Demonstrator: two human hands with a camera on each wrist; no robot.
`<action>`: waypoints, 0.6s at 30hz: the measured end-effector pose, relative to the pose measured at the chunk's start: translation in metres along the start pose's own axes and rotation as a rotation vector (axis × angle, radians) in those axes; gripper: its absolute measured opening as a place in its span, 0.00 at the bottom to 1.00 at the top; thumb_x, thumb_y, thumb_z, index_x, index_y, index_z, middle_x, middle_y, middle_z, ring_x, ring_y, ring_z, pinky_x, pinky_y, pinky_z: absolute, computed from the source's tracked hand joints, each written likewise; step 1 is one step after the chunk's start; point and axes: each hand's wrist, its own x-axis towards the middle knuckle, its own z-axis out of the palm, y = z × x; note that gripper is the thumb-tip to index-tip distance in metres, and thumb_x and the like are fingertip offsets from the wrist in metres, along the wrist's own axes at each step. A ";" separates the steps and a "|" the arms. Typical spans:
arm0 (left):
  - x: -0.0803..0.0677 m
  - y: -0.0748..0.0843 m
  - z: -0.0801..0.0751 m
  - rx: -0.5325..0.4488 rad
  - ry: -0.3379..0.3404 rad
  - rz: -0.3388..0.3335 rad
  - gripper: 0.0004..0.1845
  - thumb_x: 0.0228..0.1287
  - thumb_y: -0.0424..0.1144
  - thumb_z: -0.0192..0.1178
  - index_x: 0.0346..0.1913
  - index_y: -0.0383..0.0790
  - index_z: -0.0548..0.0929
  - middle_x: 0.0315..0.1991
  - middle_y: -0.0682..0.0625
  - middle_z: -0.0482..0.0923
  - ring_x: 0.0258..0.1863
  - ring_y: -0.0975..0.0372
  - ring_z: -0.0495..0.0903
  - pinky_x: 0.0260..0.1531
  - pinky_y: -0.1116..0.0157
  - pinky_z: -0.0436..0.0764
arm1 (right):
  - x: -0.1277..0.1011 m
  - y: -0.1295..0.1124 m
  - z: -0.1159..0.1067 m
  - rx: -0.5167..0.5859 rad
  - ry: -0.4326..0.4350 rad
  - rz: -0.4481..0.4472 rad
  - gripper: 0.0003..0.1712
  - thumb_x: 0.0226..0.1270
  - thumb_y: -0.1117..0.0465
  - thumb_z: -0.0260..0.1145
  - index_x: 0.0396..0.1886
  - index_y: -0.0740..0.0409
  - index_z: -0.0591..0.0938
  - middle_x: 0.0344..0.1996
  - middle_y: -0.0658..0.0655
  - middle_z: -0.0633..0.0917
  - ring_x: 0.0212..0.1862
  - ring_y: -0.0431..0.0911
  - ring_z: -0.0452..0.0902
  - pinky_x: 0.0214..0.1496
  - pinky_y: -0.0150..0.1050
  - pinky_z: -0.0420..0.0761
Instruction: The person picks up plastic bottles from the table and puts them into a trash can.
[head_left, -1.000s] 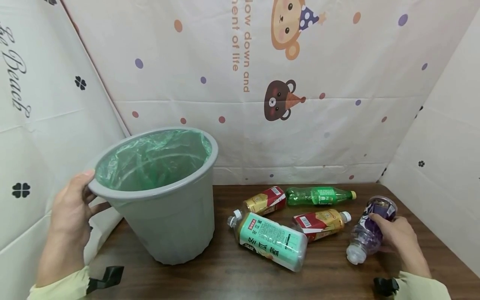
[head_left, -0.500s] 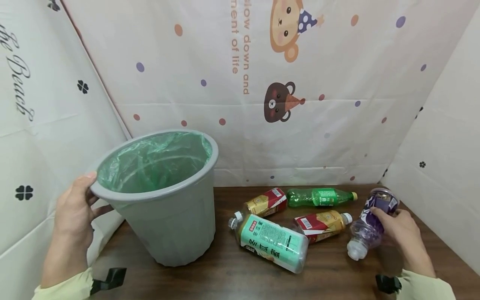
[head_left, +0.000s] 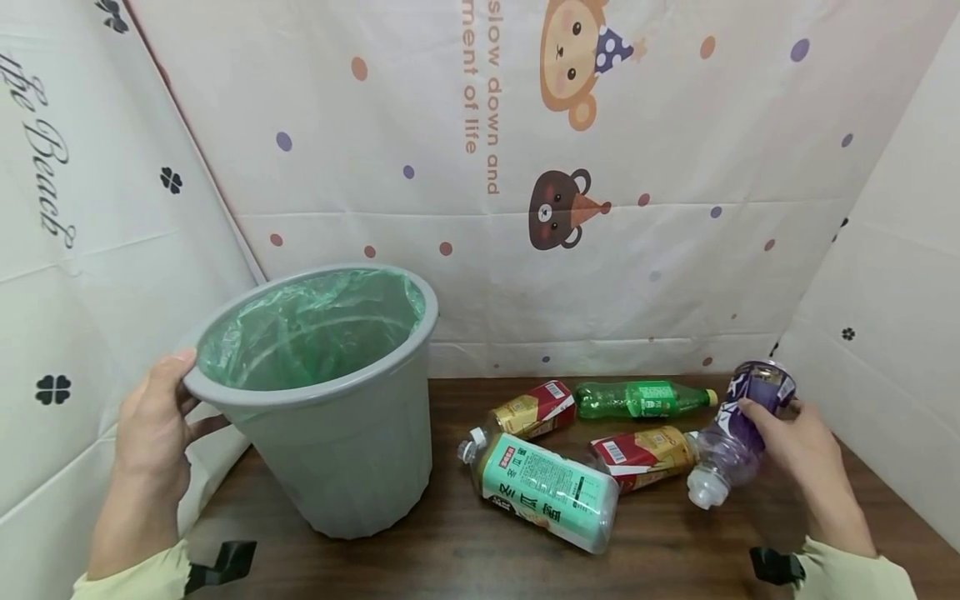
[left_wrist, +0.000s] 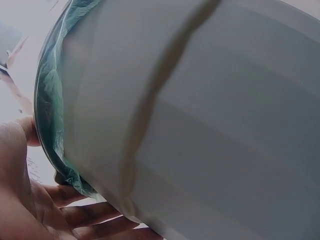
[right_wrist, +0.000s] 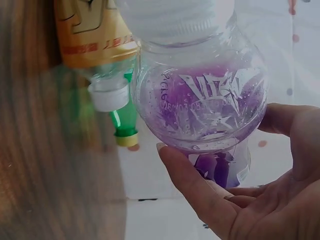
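Note:
On the left stands a grey trash bin (head_left: 367, 450), tilted, with a green plastic bag (head_left: 315, 333) lining its inside. My left hand (head_left: 153, 433) grips the bin's rim, thumb on top and fingers beneath; the left wrist view shows those fingers (left_wrist: 95, 215) along the outer wall. At the right, my right hand (head_left: 806, 458) holds a clear bottle with a purple label (head_left: 742, 429) around its labelled part. Its white cap (head_left: 707, 487) points down toward me. In the right wrist view the bottle (right_wrist: 200, 100) is between thumb and fingers.
Several bottles lie on the dark wooden table (head_left: 480, 567): a large one with a mint-green label (head_left: 551, 492), two with red and gold labels (head_left: 534, 408) and a green one with a yellow cap (head_left: 645, 400). Printed cloth walls (head_left: 360, 167) stand behind and at both sides.
My right hand has raised the purple-labelled bottle and shifted it slightly left, its cap end now in front of a gold bottle's cap. My left hand keeps its grip on the bin's rim.

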 end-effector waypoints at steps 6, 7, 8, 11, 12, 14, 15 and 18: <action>-0.002 0.000 0.003 -0.001 0.002 0.000 0.14 0.83 0.51 0.54 0.44 0.49 0.87 0.37 0.59 0.87 0.42 0.69 0.86 0.25 0.66 0.86 | -0.001 -0.007 -0.002 -0.009 0.039 -0.086 0.56 0.80 0.36 0.53 0.77 0.84 0.50 0.65 0.89 0.65 0.64 0.80 0.66 0.59 0.70 0.73; -0.002 0.000 0.003 -0.004 -0.002 -0.002 0.14 0.83 0.51 0.54 0.45 0.50 0.87 0.37 0.59 0.87 0.42 0.69 0.86 0.25 0.66 0.86 | -0.002 -0.008 -0.003 -0.010 0.041 -0.095 0.56 0.80 0.37 0.53 0.77 0.84 0.51 0.64 0.89 0.66 0.63 0.79 0.67 0.57 0.68 0.75; -0.003 0.000 0.004 -0.009 -0.005 -0.004 0.14 0.83 0.50 0.54 0.44 0.50 0.88 0.37 0.59 0.87 0.42 0.69 0.86 0.25 0.66 0.86 | -0.002 -0.008 -0.002 -0.011 0.044 -0.105 0.55 0.80 0.37 0.54 0.76 0.85 0.52 0.63 0.89 0.68 0.61 0.78 0.69 0.54 0.65 0.77; -0.003 0.000 0.006 -0.018 -0.014 -0.006 0.15 0.83 0.49 0.53 0.44 0.52 0.89 0.37 0.59 0.87 0.41 0.69 0.86 0.24 0.66 0.87 | -0.003 -0.012 -0.002 0.002 0.045 -0.132 0.54 0.80 0.38 0.55 0.75 0.87 0.53 0.59 0.88 0.73 0.55 0.74 0.76 0.44 0.52 0.82; -0.003 0.000 0.006 -0.019 -0.014 -0.005 0.15 0.83 0.49 0.53 0.43 0.52 0.89 0.36 0.59 0.87 0.41 0.69 0.86 0.24 0.66 0.87 | -0.004 -0.013 -0.002 0.009 0.043 -0.139 0.54 0.81 0.39 0.55 0.75 0.87 0.53 0.57 0.87 0.75 0.52 0.72 0.79 0.40 0.48 0.82; -0.003 0.001 0.008 -0.020 -0.010 -0.005 0.15 0.83 0.48 0.52 0.42 0.52 0.88 0.36 0.59 0.87 0.41 0.69 0.86 0.24 0.66 0.87 | -0.005 -0.017 -0.001 0.024 0.044 -0.154 0.54 0.81 0.40 0.56 0.75 0.87 0.53 0.55 0.86 0.77 0.48 0.68 0.82 0.34 0.40 0.81; -0.003 0.001 0.008 -0.018 -0.011 -0.006 0.15 0.83 0.48 0.52 0.42 0.51 0.88 0.36 0.59 0.87 0.41 0.69 0.86 0.24 0.66 0.87 | -0.007 -0.019 -0.001 0.031 0.045 -0.163 0.54 0.81 0.40 0.56 0.74 0.88 0.53 0.54 0.86 0.78 0.46 0.66 0.83 0.31 0.37 0.81; -0.004 0.001 0.008 0.001 -0.001 -0.010 0.15 0.83 0.50 0.52 0.42 0.51 0.87 0.36 0.59 0.87 0.41 0.69 0.85 0.24 0.66 0.86 | -0.010 -0.027 0.001 0.036 0.063 -0.192 0.51 0.81 0.41 0.57 0.74 0.87 0.56 0.53 0.85 0.80 0.43 0.61 0.84 0.30 0.35 0.80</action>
